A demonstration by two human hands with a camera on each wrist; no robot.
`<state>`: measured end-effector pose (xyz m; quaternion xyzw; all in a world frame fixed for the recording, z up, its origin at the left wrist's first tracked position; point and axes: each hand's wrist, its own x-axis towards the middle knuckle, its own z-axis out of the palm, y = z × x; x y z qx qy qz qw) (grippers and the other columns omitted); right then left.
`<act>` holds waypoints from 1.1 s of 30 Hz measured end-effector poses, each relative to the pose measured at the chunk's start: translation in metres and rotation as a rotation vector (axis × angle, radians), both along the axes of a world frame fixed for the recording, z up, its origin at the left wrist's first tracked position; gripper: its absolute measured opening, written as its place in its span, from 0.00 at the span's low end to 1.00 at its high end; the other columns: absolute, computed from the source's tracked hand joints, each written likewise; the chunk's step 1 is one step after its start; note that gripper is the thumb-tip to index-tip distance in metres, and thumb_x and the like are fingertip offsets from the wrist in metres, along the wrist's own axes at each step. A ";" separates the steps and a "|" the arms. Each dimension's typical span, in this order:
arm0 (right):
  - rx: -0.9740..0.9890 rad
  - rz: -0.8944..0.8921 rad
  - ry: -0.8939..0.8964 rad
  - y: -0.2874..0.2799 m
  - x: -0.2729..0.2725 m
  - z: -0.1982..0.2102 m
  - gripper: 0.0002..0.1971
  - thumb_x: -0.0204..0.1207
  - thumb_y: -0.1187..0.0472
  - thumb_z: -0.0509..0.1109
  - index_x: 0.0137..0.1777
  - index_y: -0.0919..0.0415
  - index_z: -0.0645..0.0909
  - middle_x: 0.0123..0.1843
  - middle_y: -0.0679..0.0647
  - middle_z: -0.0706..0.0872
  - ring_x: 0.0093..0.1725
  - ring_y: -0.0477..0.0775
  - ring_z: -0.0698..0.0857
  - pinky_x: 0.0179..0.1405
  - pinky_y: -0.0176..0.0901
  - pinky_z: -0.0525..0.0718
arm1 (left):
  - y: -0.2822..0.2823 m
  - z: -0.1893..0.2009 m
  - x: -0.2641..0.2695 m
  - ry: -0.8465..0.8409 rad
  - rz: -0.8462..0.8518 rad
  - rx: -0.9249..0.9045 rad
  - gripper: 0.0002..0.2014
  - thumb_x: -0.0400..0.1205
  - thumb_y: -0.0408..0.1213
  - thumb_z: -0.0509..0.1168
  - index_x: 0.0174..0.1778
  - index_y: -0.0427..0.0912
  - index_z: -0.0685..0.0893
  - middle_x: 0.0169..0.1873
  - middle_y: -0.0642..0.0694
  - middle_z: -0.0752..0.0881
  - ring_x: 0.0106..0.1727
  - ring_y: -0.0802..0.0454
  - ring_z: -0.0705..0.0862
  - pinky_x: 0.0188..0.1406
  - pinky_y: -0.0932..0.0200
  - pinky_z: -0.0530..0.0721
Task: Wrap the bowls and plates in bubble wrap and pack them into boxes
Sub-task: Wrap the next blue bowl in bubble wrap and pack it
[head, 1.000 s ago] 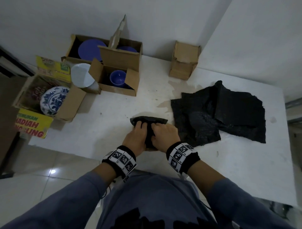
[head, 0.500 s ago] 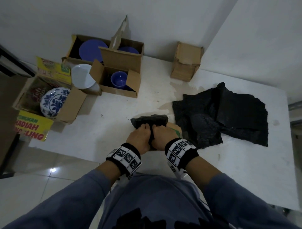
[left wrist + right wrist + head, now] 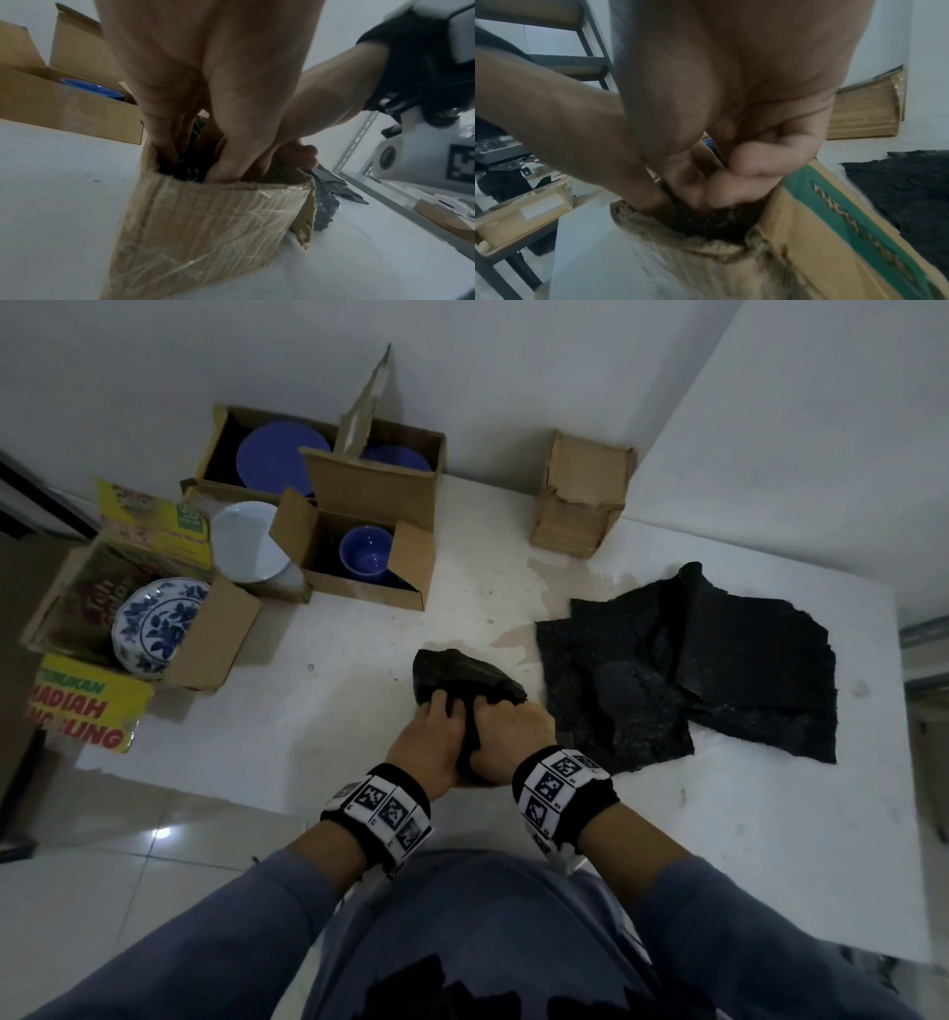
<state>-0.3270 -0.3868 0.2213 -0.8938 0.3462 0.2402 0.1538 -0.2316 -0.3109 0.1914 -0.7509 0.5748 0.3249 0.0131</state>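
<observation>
A bundle wrapped in black bubble wrap (image 3: 462,677) sits between my two hands near the table's front edge. My left hand (image 3: 431,742) and right hand (image 3: 508,737) both dig their fingers into it. In the left wrist view my left hand (image 3: 195,168) reaches down into a small taped cardboard box (image 3: 205,233), onto the black wrap (image 3: 187,174). In the right wrist view my right hand (image 3: 706,194) is curled on the wrap (image 3: 706,223) at the mouth of the same box (image 3: 834,233). What is inside the wrap is hidden.
Loose black bubble wrap sheets (image 3: 693,670) lie to the right. At the back left, open boxes hold blue plates (image 3: 280,457), a blue bowl (image 3: 365,550), a white plate (image 3: 246,541) and a blue-patterned plate (image 3: 159,624). Folded cardboard (image 3: 580,505) stands by the wall.
The bundle, lying low on the table a second ago, now stands higher and tilted between my hands. Both hands have drawn together on it over the small box.
</observation>
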 end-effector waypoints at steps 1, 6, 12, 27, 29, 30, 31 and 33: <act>0.000 -0.006 -0.004 0.000 0.000 -0.001 0.19 0.76 0.53 0.67 0.64 0.61 0.74 0.54 0.57 0.87 0.52 0.61 0.87 0.36 0.45 0.73 | 0.001 0.002 0.000 0.013 0.025 -0.008 0.34 0.76 0.37 0.72 0.76 0.35 0.66 0.70 0.37 0.65 0.66 0.38 0.74 0.58 0.48 0.81; -0.007 0.032 -0.006 0.002 -0.004 0.001 0.19 0.78 0.51 0.66 0.64 0.60 0.75 0.56 0.56 0.86 0.53 0.60 0.86 0.37 0.45 0.72 | 0.003 0.007 -0.002 -0.050 0.012 0.012 0.35 0.75 0.42 0.72 0.75 0.36 0.67 0.69 0.40 0.67 0.64 0.40 0.77 0.45 0.47 0.83; -0.030 -0.003 -0.016 -0.001 -0.007 0.003 0.16 0.77 0.52 0.66 0.61 0.60 0.78 0.56 0.58 0.86 0.55 0.63 0.86 0.38 0.47 0.73 | -0.002 0.003 -0.001 -0.072 -0.027 0.044 0.35 0.74 0.42 0.72 0.75 0.35 0.67 0.68 0.39 0.68 0.58 0.39 0.80 0.43 0.50 0.79; 0.074 -0.043 0.066 -0.009 -0.008 -0.014 0.13 0.71 0.47 0.68 0.45 0.55 0.74 0.38 0.52 0.75 0.45 0.62 0.85 0.45 0.56 0.88 | -0.001 0.003 0.002 -0.079 -0.048 0.035 0.30 0.75 0.38 0.69 0.73 0.36 0.70 0.70 0.40 0.68 0.61 0.38 0.79 0.38 0.52 0.77; 0.079 -0.044 0.068 -0.008 -0.006 -0.013 0.13 0.71 0.47 0.69 0.47 0.55 0.74 0.41 0.53 0.79 0.46 0.63 0.85 0.45 0.56 0.88 | -0.001 0.002 0.002 -0.073 -0.043 0.043 0.31 0.74 0.37 0.69 0.73 0.36 0.69 0.70 0.39 0.67 0.60 0.37 0.79 0.38 0.51 0.77; 0.076 -0.029 0.070 -0.007 -0.005 -0.016 0.15 0.72 0.47 0.69 0.51 0.56 0.75 0.45 0.54 0.83 0.47 0.63 0.86 0.46 0.54 0.87 | -0.001 0.001 0.003 -0.058 -0.040 0.041 0.31 0.74 0.38 0.70 0.73 0.36 0.70 0.69 0.40 0.68 0.61 0.37 0.79 0.39 0.49 0.79; 0.067 -0.016 0.072 -0.006 -0.005 -0.018 0.18 0.73 0.47 0.69 0.56 0.58 0.75 0.50 0.55 0.84 0.50 0.63 0.86 0.45 0.50 0.86 | -0.001 0.000 0.004 -0.032 -0.036 0.036 0.32 0.74 0.39 0.70 0.74 0.37 0.70 0.69 0.40 0.69 0.61 0.37 0.78 0.41 0.48 0.81; 0.066 -0.018 0.064 -0.003 -0.006 -0.022 0.24 0.73 0.45 0.69 0.63 0.59 0.74 0.53 0.56 0.85 0.53 0.62 0.86 0.44 0.47 0.83 | -0.002 -0.004 0.008 0.032 -0.019 0.012 0.30 0.75 0.36 0.69 0.74 0.37 0.71 0.67 0.39 0.72 0.62 0.36 0.78 0.45 0.45 0.84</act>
